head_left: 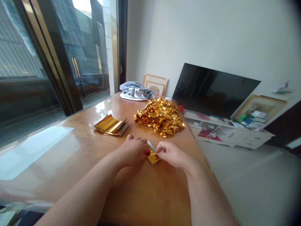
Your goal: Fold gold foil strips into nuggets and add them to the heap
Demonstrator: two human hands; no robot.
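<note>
A small sheet of gold foil paper (154,158) lies on the table between my hands, its far edge folded over and showing a white back. My left hand (135,150) grips its left side, with the fingertips partly hidden behind the hand. On the right side, my right hand (172,153) pinches the folded white edge between thumb and fingers. Just beyond my hands sits a heap of folded gold foil pieces (162,116). A stack of flat gold foil sheets (111,125), slightly curled, rests to the left of the heap.
The glossy wooden table (150,194) has a pale sheet (35,150) at its left. Grey-blue cloth (136,91) and a picture frame (155,83) stand at the far end. Right of the table are a television (213,89) and a white cabinet (230,135).
</note>
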